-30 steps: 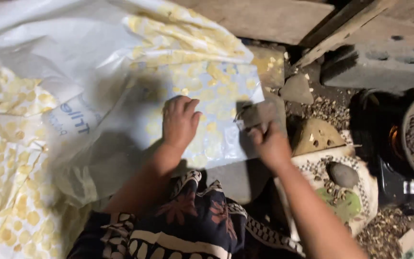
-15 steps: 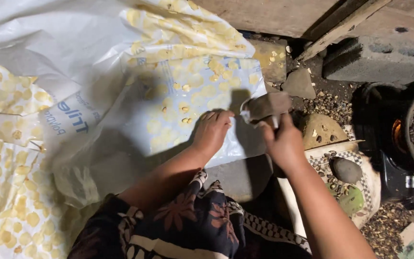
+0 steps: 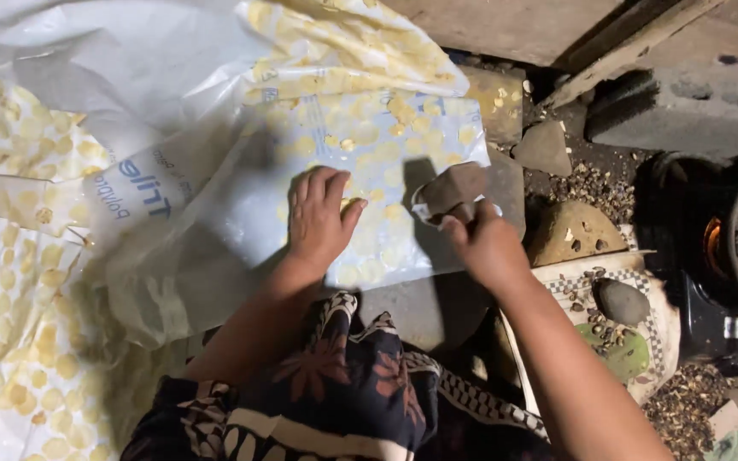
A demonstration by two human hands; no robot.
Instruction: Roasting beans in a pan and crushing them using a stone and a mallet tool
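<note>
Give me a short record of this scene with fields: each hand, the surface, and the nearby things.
left hand: flat, palm down on the plastic sheet
right hand: grips a grey stone block above the sheet edge
sheet: clear, covered with pale yellow flattened pieces
right side: patterned cloth with a round stone and dark seeds
</note>
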